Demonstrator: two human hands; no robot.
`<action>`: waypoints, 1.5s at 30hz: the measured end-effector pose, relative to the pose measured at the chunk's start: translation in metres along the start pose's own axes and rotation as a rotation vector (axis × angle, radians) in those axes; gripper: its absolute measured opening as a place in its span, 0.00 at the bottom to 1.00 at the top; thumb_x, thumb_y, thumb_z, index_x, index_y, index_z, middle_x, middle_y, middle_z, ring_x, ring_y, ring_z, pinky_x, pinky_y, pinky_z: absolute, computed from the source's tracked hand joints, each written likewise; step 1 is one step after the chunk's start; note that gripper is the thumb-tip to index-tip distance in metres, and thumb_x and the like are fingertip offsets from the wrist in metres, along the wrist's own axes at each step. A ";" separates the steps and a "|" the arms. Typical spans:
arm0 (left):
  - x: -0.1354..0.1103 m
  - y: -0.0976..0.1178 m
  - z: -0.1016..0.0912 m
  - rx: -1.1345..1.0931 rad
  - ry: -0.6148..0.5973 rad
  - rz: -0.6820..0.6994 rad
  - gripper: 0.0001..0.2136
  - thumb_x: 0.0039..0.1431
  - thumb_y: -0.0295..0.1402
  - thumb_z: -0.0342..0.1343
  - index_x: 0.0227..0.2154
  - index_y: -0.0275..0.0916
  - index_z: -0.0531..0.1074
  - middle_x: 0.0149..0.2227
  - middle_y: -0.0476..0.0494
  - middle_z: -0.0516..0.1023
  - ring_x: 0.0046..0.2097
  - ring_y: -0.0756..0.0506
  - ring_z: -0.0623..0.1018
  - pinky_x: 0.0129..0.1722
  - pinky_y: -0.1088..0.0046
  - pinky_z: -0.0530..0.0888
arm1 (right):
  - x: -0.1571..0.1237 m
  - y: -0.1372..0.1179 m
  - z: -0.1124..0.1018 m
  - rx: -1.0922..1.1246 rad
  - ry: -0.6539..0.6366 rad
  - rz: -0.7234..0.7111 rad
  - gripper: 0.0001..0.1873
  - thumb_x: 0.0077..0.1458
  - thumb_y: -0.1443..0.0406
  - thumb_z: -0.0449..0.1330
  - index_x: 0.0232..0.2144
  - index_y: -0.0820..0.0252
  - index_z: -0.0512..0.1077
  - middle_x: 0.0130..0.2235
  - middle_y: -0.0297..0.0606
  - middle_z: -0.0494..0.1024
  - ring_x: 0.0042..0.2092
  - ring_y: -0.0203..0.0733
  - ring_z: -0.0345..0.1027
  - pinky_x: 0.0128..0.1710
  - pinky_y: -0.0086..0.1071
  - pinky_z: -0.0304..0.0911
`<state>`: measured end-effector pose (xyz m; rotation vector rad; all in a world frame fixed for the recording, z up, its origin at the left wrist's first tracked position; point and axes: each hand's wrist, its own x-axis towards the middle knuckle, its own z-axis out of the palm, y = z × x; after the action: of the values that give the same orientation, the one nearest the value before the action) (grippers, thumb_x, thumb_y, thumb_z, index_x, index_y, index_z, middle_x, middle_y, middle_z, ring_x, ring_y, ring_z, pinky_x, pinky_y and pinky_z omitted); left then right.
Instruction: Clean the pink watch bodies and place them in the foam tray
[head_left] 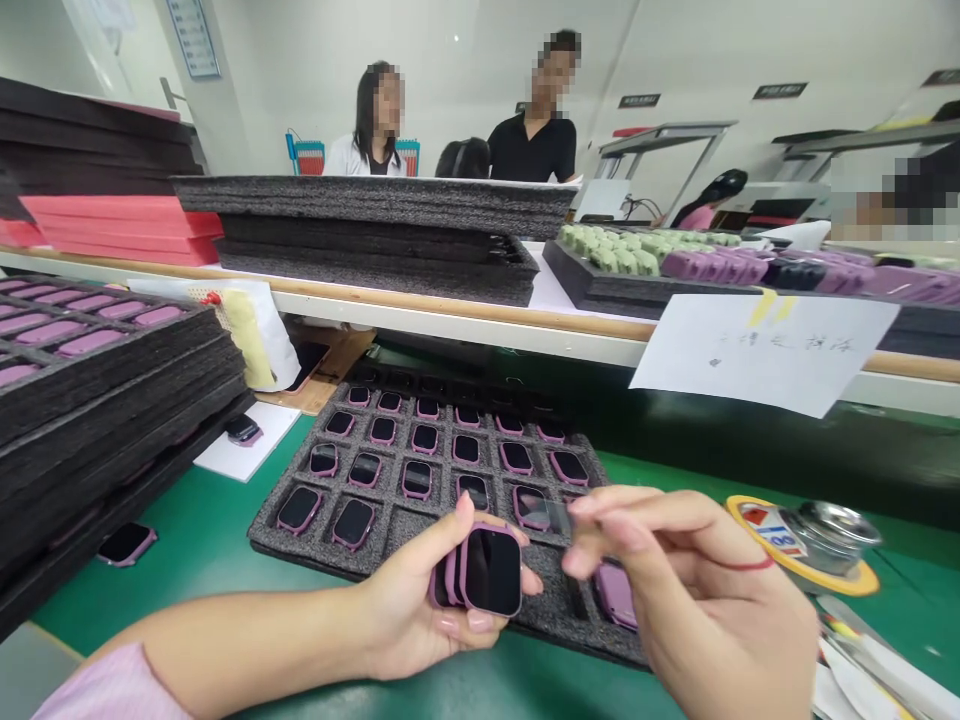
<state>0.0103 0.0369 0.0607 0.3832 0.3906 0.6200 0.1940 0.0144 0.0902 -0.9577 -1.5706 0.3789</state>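
Observation:
My left hand (420, 600) is closed around a small stack of pink watch bodies (484, 570), the front one showing its black screen. My right hand (690, 590) sits just to the right, thumb and forefinger pinched on a thin clear film (559, 517) beside the watch screen. Both hands hover over the near edge of a black foam tray (390, 525) whose pockets hold several pink watch bodies (352, 522). Another pink watch (616, 593) lies in the tray under my right hand.
A tall stack of foam trays (97, 400) with pink watches stands at the left, with loose watches (126, 543) on the green mat beside it. A raised shelf (480, 310) carries more foam trays and a paper note (765, 350). A tape roll and metal dish (821, 540) sit right. Two people stand behind.

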 end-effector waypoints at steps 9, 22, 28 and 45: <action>0.000 0.000 -0.003 0.057 0.032 -0.009 0.26 0.55 0.57 0.61 0.38 0.33 0.75 0.30 0.43 0.80 0.16 0.57 0.64 0.18 0.79 0.50 | -0.008 0.015 0.009 -0.163 -0.316 -0.197 0.28 0.50 0.58 0.73 0.52 0.54 0.73 0.51 0.44 0.80 0.53 0.49 0.76 0.52 0.38 0.75; -0.001 -0.001 -0.007 0.109 0.070 -0.016 0.26 0.53 0.56 0.62 0.39 0.34 0.76 0.31 0.43 0.81 0.16 0.57 0.65 0.20 0.78 0.58 | -0.007 0.014 0.011 -0.156 -0.323 -0.261 0.23 0.56 0.55 0.69 0.51 0.56 0.72 0.48 0.45 0.81 0.48 0.46 0.79 0.48 0.34 0.77; -0.001 -0.002 -0.007 0.108 0.075 -0.018 0.26 0.54 0.56 0.61 0.38 0.34 0.76 0.30 0.44 0.80 0.16 0.57 0.64 0.20 0.78 0.57 | -0.007 0.013 0.011 -0.156 -0.324 -0.262 0.23 0.56 0.55 0.69 0.51 0.56 0.72 0.48 0.45 0.81 0.48 0.47 0.79 0.48 0.35 0.77; -0.002 0.000 -0.001 0.071 -0.051 0.001 0.21 0.56 0.51 0.63 0.36 0.35 0.75 0.28 0.44 0.77 0.16 0.57 0.62 0.16 0.79 0.44 | -0.011 0.003 -0.016 -0.081 -0.152 -0.121 0.08 0.62 0.66 0.63 0.41 0.45 0.79 0.40 0.32 0.86 0.39 0.43 0.83 0.43 0.29 0.80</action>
<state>0.0085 0.0360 0.0604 0.4658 0.3645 0.5974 0.2098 0.0035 0.0852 -0.9072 -1.7850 0.3110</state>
